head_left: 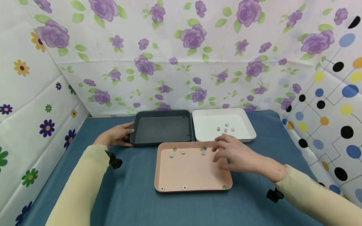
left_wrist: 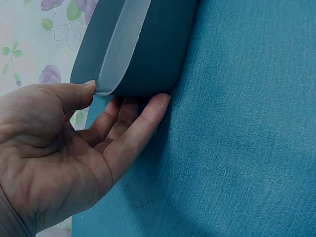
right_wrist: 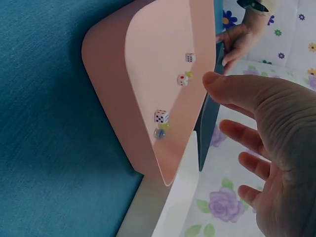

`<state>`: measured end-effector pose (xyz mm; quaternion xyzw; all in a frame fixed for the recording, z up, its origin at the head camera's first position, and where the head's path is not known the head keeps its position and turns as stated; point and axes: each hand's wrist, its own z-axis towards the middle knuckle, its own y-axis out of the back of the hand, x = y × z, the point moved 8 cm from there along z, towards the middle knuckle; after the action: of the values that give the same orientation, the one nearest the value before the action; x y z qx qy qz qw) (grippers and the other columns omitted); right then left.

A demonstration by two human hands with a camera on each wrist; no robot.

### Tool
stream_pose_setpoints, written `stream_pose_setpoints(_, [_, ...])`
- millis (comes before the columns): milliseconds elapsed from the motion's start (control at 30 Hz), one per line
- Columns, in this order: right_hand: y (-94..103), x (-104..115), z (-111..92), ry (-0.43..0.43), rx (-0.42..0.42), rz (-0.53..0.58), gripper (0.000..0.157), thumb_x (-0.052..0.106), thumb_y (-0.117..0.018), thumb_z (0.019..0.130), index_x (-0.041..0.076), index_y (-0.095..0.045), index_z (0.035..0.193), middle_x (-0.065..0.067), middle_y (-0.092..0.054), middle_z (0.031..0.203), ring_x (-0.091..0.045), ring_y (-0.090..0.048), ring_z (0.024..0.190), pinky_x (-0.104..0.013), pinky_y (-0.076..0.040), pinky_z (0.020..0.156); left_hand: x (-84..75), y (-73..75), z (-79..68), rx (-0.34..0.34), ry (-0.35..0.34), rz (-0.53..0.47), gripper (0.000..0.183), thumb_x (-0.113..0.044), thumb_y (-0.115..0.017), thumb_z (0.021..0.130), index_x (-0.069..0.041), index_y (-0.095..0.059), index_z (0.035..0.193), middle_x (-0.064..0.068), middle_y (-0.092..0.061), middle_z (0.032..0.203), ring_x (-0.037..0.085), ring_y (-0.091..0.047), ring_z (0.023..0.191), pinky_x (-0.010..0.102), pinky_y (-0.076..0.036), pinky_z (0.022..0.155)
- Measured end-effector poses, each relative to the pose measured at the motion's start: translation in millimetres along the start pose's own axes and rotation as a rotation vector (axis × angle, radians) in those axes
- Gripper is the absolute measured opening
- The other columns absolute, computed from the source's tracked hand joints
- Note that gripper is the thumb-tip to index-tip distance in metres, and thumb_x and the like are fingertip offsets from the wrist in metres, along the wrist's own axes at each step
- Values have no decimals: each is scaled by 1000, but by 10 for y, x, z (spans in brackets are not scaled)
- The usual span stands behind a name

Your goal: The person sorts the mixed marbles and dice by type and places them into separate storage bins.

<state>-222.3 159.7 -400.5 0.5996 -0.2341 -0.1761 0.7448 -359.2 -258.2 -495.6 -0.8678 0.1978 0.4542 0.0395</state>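
My left hand (head_left: 120, 135) holds the left end of a dark grey tray (head_left: 161, 127), thumb at the rim and fingers against the outer wall below. Its tray wall (left_wrist: 158, 49) fills the top of the left wrist view. My right hand (head_left: 237, 155) hovers over the right part of a pink tray (head_left: 181, 172), fingers loosely bent and apart, nothing between them. In the pink tray lie white dice, such as a die (head_left: 171, 155) near the back left, and small glassy beads, including a green bead (head_left: 224, 187) in the front right corner.
A white tray (head_left: 243, 125) with several dice (head_left: 225, 130) stands at the back right, beside the dark one. Two small beads (head_left: 188, 134) lie along the dark tray's right side. Blue cloth (head_left: 127, 194) covers the table, with flowered cloth (head_left: 169, 78) hung behind.
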Motion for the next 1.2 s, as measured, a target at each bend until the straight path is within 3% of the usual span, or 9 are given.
stream_pose_setpoints(233, [-108, 26, -4, -3, 57, 17, 19, 25, -92, 77, 30, -80, 91, 5, -65, 116, -29, -47, 127, -53, -40, 107, 4, 2, -3, -7, 1, 1, 65, -17, -34, 115, -34, 3, 165, 29, -28, 161, 44, -44, 139, 55, -56, 94])
stream_pose_setpoints(567, [-250, 84, -40, 2, 147, 42, 15, 20, -89, 79, 29, -81, 88, 0, -67, 114, -31, -45, 131, -53, -35, 112, 6, 6, 6, -3, -4, 1, 65, -18, -34, 115, -34, 3, 165, 28, -30, 161, 44, -45, 138, 55, -56, 94])
stream_pose_setpoints(800, [-323, 133, -49, 12, 181, 14, 12, 29, -92, 78, 31, -80, 82, 5, -65, 104, -23, -48, 114, -54, -37, 109, 9, 9, 4, -10, 3, 4, 64, -18, -34, 115, -34, 3, 165, 28, -29, 161, 43, -46, 138, 55, -56, 94])
stream_pose_setpoints(967, [-409, 160, -58, 0, 243, 5, 16, 38, -91, 76, 36, -75, 74, 12, -59, 97, -17, -46, 106, -48, -38, 104, 14, 9, 6, -7, 1, -1, 64, -18, -34, 115, -34, 3, 165, 27, -28, 162, 43, -44, 139, 55, -56, 94])
stream_pose_setpoints(1200, [-491, 169, -84, -22, 307, 15, 28, 35, -91, 73, 41, -66, 62, 18, -53, 86, -16, -43, 100, -46, -39, 97, 10, 10, 0, -9, 2, 1, 64, -18, -34, 115, -34, 3, 165, 27, -28, 162, 42, -46, 138, 54, -56, 94])
